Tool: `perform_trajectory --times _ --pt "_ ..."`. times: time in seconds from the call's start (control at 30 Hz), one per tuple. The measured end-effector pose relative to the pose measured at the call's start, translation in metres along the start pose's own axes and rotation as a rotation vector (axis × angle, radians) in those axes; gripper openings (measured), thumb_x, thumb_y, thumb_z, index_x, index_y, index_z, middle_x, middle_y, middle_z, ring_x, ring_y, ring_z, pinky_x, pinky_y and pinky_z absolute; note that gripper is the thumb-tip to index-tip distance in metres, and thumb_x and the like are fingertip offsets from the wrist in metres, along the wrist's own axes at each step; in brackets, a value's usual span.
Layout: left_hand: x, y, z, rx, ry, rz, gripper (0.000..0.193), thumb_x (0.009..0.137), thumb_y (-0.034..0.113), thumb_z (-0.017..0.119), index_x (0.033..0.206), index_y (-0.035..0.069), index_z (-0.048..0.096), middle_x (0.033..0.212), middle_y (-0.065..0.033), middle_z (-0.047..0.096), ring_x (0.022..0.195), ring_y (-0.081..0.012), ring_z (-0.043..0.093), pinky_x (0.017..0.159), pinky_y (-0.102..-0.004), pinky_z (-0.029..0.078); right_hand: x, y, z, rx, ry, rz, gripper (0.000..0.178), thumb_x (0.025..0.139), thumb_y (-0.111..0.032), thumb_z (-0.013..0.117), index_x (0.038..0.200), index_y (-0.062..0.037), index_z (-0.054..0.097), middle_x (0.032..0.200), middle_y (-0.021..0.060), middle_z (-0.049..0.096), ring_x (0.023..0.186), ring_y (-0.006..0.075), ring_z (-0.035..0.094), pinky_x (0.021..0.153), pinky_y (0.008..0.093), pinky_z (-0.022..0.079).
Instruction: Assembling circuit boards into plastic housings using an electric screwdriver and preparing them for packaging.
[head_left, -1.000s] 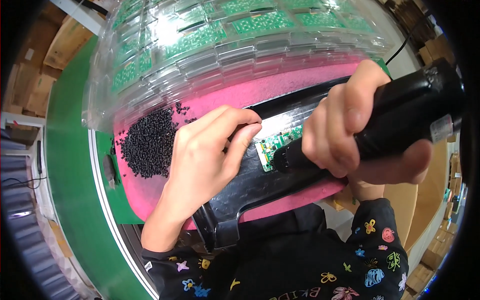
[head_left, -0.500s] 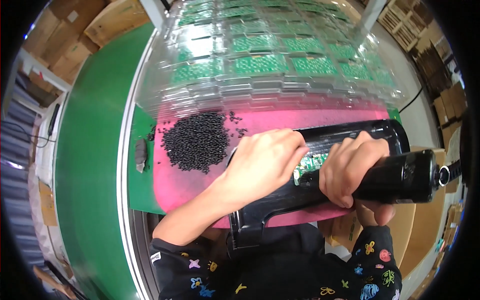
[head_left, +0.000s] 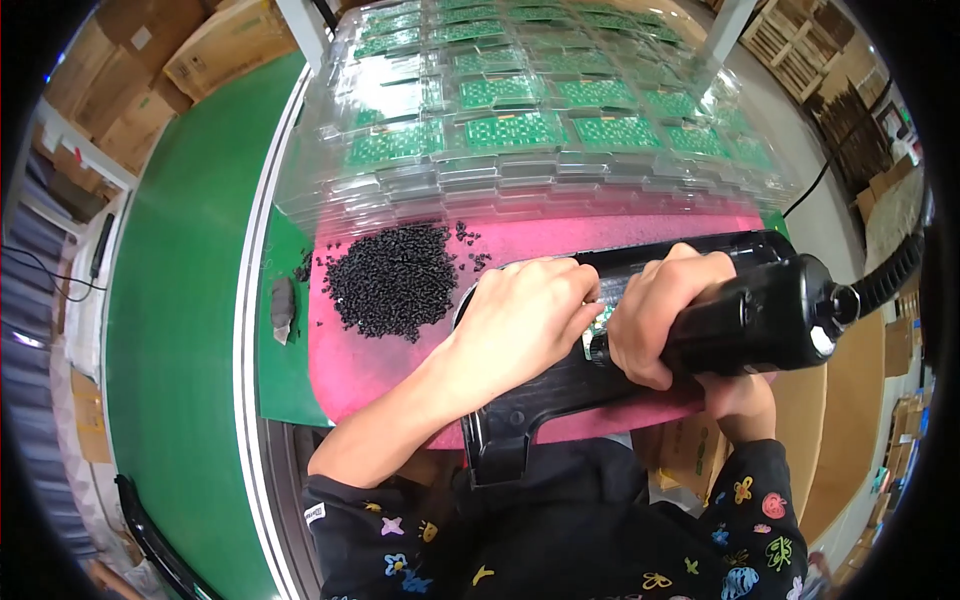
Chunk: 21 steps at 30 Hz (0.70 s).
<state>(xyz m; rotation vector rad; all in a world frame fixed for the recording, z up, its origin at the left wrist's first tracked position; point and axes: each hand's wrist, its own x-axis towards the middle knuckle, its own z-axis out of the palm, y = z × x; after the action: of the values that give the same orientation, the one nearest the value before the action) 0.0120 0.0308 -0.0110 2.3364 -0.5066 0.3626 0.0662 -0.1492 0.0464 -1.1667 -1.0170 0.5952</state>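
Observation:
My right hand point(head_left: 660, 315) is wrapped round a black electric screwdriver point(head_left: 750, 322), held tilted with its nose low over a long black plastic housing point(head_left: 560, 405). The screwdriver's nose is beside a small green circuit board point(head_left: 589, 343) inside the housing, mostly hidden by my hands. My left hand point(head_left: 530, 312) rests over the housing with its fingers curled and pinched at the board's left side. Whatever its fingertips hold, if anything, is hidden. Under the housing lies a pink mat point(head_left: 375, 375).
A heap of small black parts point(head_left: 392, 282) lies on the mat's left, a dark wrapped piece point(head_left: 284, 310) beside it. Stacked clear plastic trays point(head_left: 540, 175) with green boards stand behind. A black coiled cable point(head_left: 890, 272) runs from the screwdriver. A cardboard box point(head_left: 800, 440) stands at right.
My right hand and the screwdriver have shifted left and slightly away from me, bringing the nose closer to my left fingertips. My left hand has stayed nearly in place.

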Motion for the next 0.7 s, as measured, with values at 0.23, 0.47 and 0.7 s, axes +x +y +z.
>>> perform_trajectory --times 0.23,0.47,0.7 --pt "0.003 0.001 -0.006 -0.001 -0.278 0.018 0.013 0.078 0.014 0.07 0.082 0.004 0.063 0.08 -0.01 0.064 0.078 -0.0321 0.065 0.064 -0.0429 0.052 -0.021 -0.004 0.004 0.037 0.164 -0.039 0.055 0.075 -0.049 0.081 0.082 -0.0012 0.055 0.056 0.0026 0.054 0.045 0.0147 0.05 0.044 0.0275 0.042" --pt "0.005 0.007 -0.001 -0.176 -0.126 0.184 0.017 0.074 0.002 0.074 0.089 0.0 0.066 0.077 -0.0107 0.064 0.07 -0.0296 0.064 0.059 -0.037 0.051 -0.028 -0.015 -0.006 0.123 0.252 -0.528 0.049 0.085 -0.05 0.071 0.093 -0.0074 0.049 0.057 -0.0027 0.055 0.041 0.0087 0.053 0.04 0.0223 0.044" --pt "0.011 0.009 0.003 -0.341 -0.19 0.096 0.028 0.072 0.005 0.078 0.097 0.0 0.067 0.087 -0.0096 0.068 0.076 -0.024 0.065 0.06 -0.0316 0.05 -0.037 -0.019 -0.022 0.167 0.226 -0.55 0.05 0.085 -0.051 0.071 0.097 -0.0082 0.049 0.062 -0.0012 0.059 0.046 0.0098 0.058 0.045 0.0235 0.049"
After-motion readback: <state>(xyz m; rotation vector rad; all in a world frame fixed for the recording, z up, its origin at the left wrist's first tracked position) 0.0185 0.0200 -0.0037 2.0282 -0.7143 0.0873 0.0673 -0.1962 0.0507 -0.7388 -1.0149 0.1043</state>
